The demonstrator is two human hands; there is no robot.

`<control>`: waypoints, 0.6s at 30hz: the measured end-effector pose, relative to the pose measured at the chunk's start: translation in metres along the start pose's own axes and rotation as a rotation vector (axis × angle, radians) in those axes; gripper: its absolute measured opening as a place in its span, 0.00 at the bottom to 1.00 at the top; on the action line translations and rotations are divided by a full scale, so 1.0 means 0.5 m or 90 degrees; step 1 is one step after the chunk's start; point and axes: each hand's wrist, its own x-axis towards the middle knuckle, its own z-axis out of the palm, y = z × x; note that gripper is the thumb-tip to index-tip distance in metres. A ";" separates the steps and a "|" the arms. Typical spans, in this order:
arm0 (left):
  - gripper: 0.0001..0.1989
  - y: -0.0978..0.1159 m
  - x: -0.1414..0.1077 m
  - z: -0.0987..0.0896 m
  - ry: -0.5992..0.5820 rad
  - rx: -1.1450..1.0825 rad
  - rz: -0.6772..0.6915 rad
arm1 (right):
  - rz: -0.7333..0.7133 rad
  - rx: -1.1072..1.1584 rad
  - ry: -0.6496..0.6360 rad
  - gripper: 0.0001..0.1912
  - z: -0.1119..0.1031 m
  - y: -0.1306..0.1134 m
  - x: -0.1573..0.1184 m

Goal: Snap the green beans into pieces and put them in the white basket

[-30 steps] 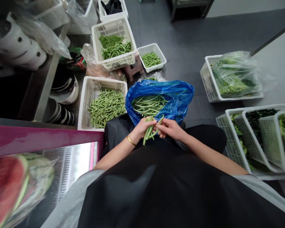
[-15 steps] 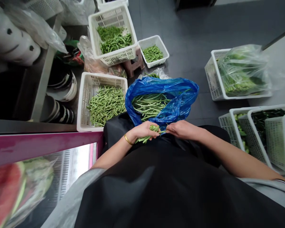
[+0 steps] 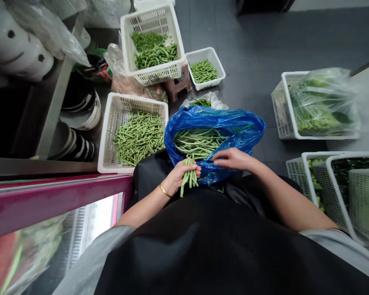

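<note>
Floor: dark tiles are running beyond the work (image 3: 249, 82); the bag and baskets are sitting low, so reaching is calling for small, level movements.
Apron: black cloth (image 3: 172, 241) is covering the lap below the hands; working above it is probably helping to catch dropped pieces.
Blue bag: its mouth is gaping in front of the lap (image 3: 249, 139), with long green beans (image 3: 199, 141) lying inside; a wide opening is making single beans easier to pick out.
White crate: it is standing just left of the bag (image 3: 105, 139), holding a heap of short bean pieces (image 3: 140, 137); being this near, it is favouring a short, low reach.
Right hand: it is hovering over the bag's near side (image 3: 230, 159), fingers loosely bending and slightly apart, no bean showing between them; fingertips are better suited than a full fist to separating one bean.
Left hand: it is closing around the bunch (image 3: 178, 176), thumb and fingers pinching it near the top; firm but gentle pressure is suiting tender pods.
Held bunch: green lengths (image 3: 189, 178) are hanging below the left fingers, tips fanning unevenly; fairly even ends are easier to control.
</note>
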 end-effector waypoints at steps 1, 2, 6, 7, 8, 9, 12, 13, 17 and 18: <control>0.16 -0.003 -0.002 -0.003 -0.002 -0.015 0.002 | 0.035 -0.090 0.118 0.16 -0.010 0.004 0.027; 0.17 -0.006 -0.006 -0.005 -0.011 -0.017 -0.001 | 0.077 -0.194 0.212 0.16 -0.016 0.008 0.057; 0.21 -0.023 -0.032 -0.009 -0.041 0.023 -0.038 | 0.136 -0.411 0.198 0.17 -0.023 0.015 0.151; 0.21 -0.025 -0.037 -0.011 -0.035 0.035 -0.038 | 0.129 -0.417 0.185 0.16 -0.025 0.013 0.159; 0.20 -0.026 -0.041 -0.013 -0.028 0.047 -0.033 | 0.118 -0.412 0.191 0.16 -0.028 0.008 0.159; 0.20 -0.027 -0.043 -0.014 -0.020 0.058 -0.022 | 0.102 -0.401 0.213 0.16 -0.033 0.002 0.152; 0.19 -0.021 -0.038 -0.005 0.000 0.087 0.044 | 0.019 -0.277 0.297 0.13 -0.053 -0.024 0.101; 0.19 -0.017 -0.034 0.004 0.001 0.096 0.073 | -0.008 -0.186 0.306 0.11 -0.057 -0.034 0.081; 0.21 -0.003 -0.025 0.054 -0.007 0.119 0.180 | -0.024 0.327 0.187 0.09 -0.030 -0.071 0.020; 0.22 -0.001 -0.025 0.067 -0.019 0.123 0.195 | -0.021 0.436 0.152 0.11 -0.014 -0.078 0.012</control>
